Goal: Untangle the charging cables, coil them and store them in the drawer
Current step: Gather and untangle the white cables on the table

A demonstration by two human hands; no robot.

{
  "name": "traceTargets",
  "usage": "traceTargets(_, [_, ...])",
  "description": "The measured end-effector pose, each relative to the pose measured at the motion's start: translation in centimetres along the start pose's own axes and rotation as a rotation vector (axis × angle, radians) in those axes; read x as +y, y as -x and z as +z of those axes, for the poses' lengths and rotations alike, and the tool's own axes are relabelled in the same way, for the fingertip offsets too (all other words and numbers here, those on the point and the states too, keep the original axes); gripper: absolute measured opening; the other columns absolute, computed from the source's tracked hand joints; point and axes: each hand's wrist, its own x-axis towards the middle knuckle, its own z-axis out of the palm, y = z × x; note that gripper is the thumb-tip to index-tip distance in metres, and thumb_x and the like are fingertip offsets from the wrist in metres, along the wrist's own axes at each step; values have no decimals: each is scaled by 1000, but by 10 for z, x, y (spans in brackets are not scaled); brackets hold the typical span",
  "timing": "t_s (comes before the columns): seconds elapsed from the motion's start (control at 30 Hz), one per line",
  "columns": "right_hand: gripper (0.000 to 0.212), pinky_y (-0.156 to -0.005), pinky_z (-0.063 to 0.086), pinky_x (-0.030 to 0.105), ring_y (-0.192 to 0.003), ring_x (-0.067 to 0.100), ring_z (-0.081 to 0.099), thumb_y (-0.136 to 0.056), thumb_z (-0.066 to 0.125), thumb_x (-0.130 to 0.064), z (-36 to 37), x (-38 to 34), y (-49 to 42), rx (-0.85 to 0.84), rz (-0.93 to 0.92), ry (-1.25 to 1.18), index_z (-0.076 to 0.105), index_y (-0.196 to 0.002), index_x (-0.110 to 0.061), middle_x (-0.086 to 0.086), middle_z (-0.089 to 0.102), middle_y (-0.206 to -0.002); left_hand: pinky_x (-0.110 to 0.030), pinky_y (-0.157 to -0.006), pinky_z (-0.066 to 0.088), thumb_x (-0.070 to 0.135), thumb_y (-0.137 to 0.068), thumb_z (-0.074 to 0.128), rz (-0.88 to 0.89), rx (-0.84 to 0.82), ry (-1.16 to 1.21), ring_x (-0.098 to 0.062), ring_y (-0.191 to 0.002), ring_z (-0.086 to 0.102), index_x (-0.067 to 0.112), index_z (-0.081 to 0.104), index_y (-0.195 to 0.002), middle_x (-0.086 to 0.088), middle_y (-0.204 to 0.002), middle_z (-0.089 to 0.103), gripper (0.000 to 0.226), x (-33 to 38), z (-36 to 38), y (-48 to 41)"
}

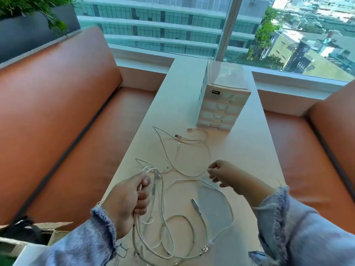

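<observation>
Several white charging cables lie tangled across the near half of the long pale table. My left hand grips a bunch of cable strands at the near left, with loops hanging below it. My right hand pinches one thin strand near the table's middle, its fingers curled. A small translucent drawer unit with several closed drawers stands farther back, right of centre. Loose cable ends with plugs lie just in front of it.
Orange upholstered benches flank the table on both sides. A window sill and glass run behind the table's far end. A dark bag sits at the lower left beside a planter wall with foliage.
</observation>
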Motion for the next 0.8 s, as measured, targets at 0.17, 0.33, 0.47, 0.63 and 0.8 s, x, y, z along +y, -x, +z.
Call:
traceTargets(0.17, [44,-96,40,32,-120,32,50,-94,51,-23,-11,-1,-37,121,8,541,44,-135,-7,16,51,-133,-24,-42,9,29,-100,33,25,8,-50,-8,-42,12,19,38,-69,7,-50,20,33,1,-3,-10])
traceTargets(0.33, [48,-100,42,38,-122,35,47,-92,46,-15,0,1,-64,138,6,703,36,-139,-9,15,42,-134,-24,-45,8,30,-100,35,34,20,-98,-9,-43,12,18,39,-70,6,-49,21,32,-4,-5,-17])
traceTargets(0.47, [68,-103,39,41,-125,38,43,-90,52,-20,9,2,-73,147,6,487,17,-149,-21,15,33,-141,-25,-46,7,29,-100,36,28,26,-99,-9,-42,12,18,40,-71,5,-49,21,31,-6,-6,-21])
traceTargets(0.63, [58,-111,24,35,-138,32,27,-95,48,-30,21,-3,-74,21,7,728,27,-147,-14,9,22,-153,-24,-45,8,26,-99,37,34,28,-106,-9,-42,12,17,40,-73,4,-50,20,28,-8,-7,-23])
traceTargets(0.8, [39,-94,44,33,-112,33,54,-87,52,-13,18,3,-75,175,-1,347,58,-124,-3,15,53,-128,-24,-46,8,27,-100,37,35,24,-99,-8,-40,13,17,40,-73,5,-49,21,29,-8,-6,-22])
